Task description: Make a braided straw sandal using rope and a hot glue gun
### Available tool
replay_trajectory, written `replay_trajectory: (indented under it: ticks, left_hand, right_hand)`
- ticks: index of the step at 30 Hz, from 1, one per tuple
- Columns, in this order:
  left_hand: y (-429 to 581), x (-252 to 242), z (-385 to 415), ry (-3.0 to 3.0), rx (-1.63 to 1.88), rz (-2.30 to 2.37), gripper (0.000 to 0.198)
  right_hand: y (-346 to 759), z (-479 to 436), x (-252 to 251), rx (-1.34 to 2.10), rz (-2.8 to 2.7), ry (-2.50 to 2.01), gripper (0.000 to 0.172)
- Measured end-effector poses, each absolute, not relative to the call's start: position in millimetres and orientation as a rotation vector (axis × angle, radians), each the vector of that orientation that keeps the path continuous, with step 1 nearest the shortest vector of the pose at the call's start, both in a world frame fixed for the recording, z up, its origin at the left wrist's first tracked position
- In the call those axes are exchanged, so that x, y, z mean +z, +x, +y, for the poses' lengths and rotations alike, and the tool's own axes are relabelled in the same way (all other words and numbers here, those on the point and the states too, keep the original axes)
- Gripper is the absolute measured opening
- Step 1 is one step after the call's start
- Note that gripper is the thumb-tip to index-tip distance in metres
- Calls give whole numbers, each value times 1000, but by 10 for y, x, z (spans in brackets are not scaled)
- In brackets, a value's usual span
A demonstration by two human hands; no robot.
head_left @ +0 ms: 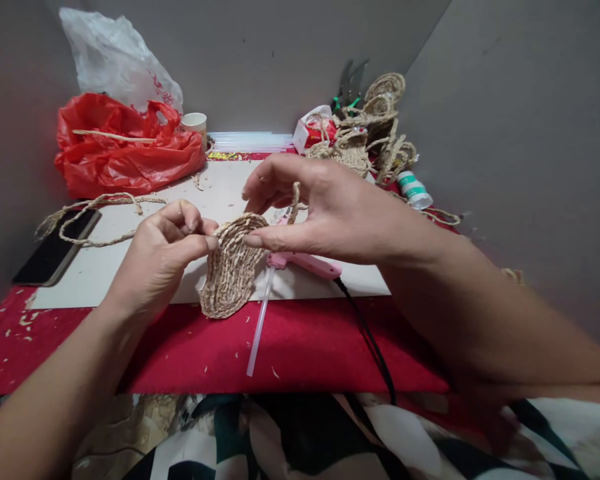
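Observation:
My left hand (165,250) pinches the upper left rim of an oval woven straw mat (230,270) and holds it upright above the table. My right hand (325,210) grips the mat's upper right rim with the thumb, and its fingers pinch the loose end of the braided straw rope (295,200) that rises from the mat. A pink glue gun (307,263) lies on the white board (105,267) just under my right hand, with a clear glue stick (259,323) pointing toward me and a black cord (370,343) running off the front edge.
A dark phone (55,250) and a loose loop of straw rope (95,217) lie at the left. Behind them sit a red plastic bag (125,150), a white bag (115,57) and a paper cup (195,123). Woven straw pieces (370,130), pliers (350,90) and a tape roll (414,190) crowd the back right. Red cloth (305,347) covers the front.

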State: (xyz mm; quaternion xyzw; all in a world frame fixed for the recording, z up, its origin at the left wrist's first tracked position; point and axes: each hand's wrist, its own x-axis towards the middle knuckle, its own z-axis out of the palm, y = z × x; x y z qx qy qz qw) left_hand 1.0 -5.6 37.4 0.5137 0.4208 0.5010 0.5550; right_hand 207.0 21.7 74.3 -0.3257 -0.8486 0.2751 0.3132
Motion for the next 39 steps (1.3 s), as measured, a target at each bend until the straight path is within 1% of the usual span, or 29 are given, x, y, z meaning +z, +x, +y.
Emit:
replay_trajectory:
  ticks: [4, 8, 11, 15, 18, 25, 30, 39]
  left_hand:
    - [-15, 366, -38, 1237, 1231, 1014, 25]
    - [-35, 365, -35, 1250, 1272, 1030, 25]
    - [-44, 358, -31, 1253, 1277, 1026, 25]
    - [-51, 343, -18, 1262, 1283, 1016, 26]
    - [-51, 341, -15, 1278, 1286, 1029, 26]
    - [-36, 358, -35, 1342, 1301, 1051, 26]
    - [-25, 360, -51, 1380, 1317, 1080, 27]
    - [36, 399, -144, 1470, 1354, 1138, 29]
  right_hand:
    - [2103, 187, 793, 525, -2272, -834, 24]
    - [2085, 175, 779, 534, -2324, -775, 23]
    - [2051, 189, 741, 733, -2311, -695, 22]
    - [2012, 244, 661, 1165, -2219, -557, 18]
    - [1999, 280, 604, 1304, -2173, -532, 17]
    - [1950, 259, 568, 1219, -2117, -566, 23]
    - [1888, 209, 568, 1145, -2117, -658, 20]
    - [1830, 134, 575, 1188, -2058, -774, 20]
